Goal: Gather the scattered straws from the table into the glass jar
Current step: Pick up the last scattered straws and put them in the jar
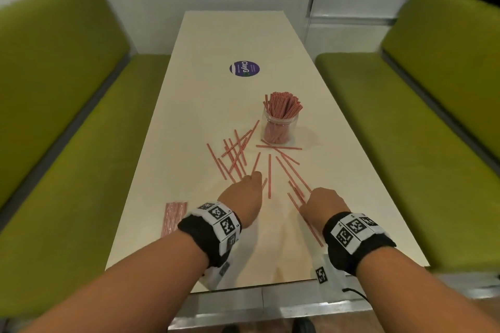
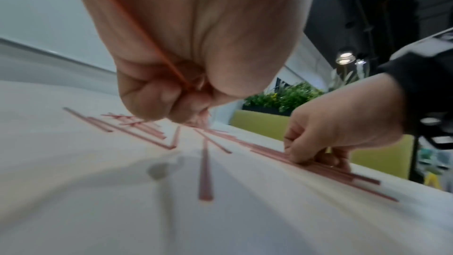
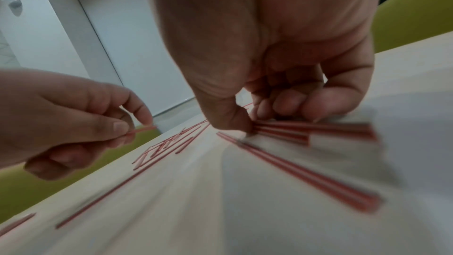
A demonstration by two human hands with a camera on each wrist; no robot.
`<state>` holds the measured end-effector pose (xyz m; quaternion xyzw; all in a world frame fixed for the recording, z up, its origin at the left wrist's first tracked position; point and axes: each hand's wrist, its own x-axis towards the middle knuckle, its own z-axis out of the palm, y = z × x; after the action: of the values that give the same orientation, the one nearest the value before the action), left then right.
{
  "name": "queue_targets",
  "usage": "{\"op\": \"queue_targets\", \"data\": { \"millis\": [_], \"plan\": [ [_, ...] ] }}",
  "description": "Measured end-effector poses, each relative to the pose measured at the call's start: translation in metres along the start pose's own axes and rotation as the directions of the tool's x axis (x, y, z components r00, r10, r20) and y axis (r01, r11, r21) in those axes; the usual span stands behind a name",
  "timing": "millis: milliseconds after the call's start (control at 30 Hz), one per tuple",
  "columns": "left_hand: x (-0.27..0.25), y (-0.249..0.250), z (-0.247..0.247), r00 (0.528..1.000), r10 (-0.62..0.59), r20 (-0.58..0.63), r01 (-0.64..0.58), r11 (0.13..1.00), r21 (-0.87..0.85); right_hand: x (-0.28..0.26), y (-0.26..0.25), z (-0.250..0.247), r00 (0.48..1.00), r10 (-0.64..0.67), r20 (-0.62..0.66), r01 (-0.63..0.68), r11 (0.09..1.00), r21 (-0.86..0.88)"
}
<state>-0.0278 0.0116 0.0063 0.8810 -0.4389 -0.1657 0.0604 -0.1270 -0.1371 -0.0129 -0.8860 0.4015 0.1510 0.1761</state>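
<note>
A clear glass jar packed with red-striped straws stands right of the table's middle. Several loose straws lie scattered in front of it. My left hand hovers just over the table and pinches one thin straw between thumb and forefinger; in the left wrist view that straw runs back along the palm. To its right, my right hand reaches down with curled fingers and thumb closing on a small bunch of straws lying on the table.
The long cream table carries a round purple sticker beyond the jar. A flat packet of straws lies near the left front edge. Green bench seats flank both sides. More straws run under my right wrist.
</note>
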Motion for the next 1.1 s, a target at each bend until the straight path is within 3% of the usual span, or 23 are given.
{"op": "queue_targets", "data": {
  "millis": [167,333,533,633,833,967,1100],
  "plan": [
    [0.018,-0.003,0.008,0.985,-0.137,0.109,0.128,0.988,0.086,-0.004,-0.002,-0.001,1.0,-0.026,0.014,0.026,0.999,-0.033],
    [0.032,0.004,0.017,0.966,-0.19,0.175,0.162,0.974,0.16,0.004,0.005,-0.012,0.998,-0.07,0.005,0.069,0.996,0.05],
    [0.033,0.017,0.026,0.978,-0.192,0.075,0.183,0.976,0.118,0.024,0.013,-0.026,0.987,-0.162,-0.025,0.163,0.964,0.211],
    [0.027,0.017,0.021,0.978,-0.209,0.019,0.207,0.976,0.07,0.036,0.011,-0.031,0.979,-0.205,-0.001,0.202,0.964,0.174],
    [0.018,-0.003,-0.012,0.914,-0.405,-0.003,0.405,0.914,-0.019,0.053,0.002,-0.021,0.976,-0.218,-0.001,0.216,0.966,0.14],
    [0.015,-0.028,-0.022,0.823,-0.567,-0.023,0.56,0.818,-0.127,0.057,-0.008,-0.019,0.957,-0.285,-0.049,0.284,0.959,-0.02],
    [0.03,-0.046,-0.026,0.759,-0.65,-0.034,0.628,0.745,-0.225,0.063,-0.017,-0.022,0.965,-0.259,-0.032,0.257,0.964,-0.069]
  ]
}}
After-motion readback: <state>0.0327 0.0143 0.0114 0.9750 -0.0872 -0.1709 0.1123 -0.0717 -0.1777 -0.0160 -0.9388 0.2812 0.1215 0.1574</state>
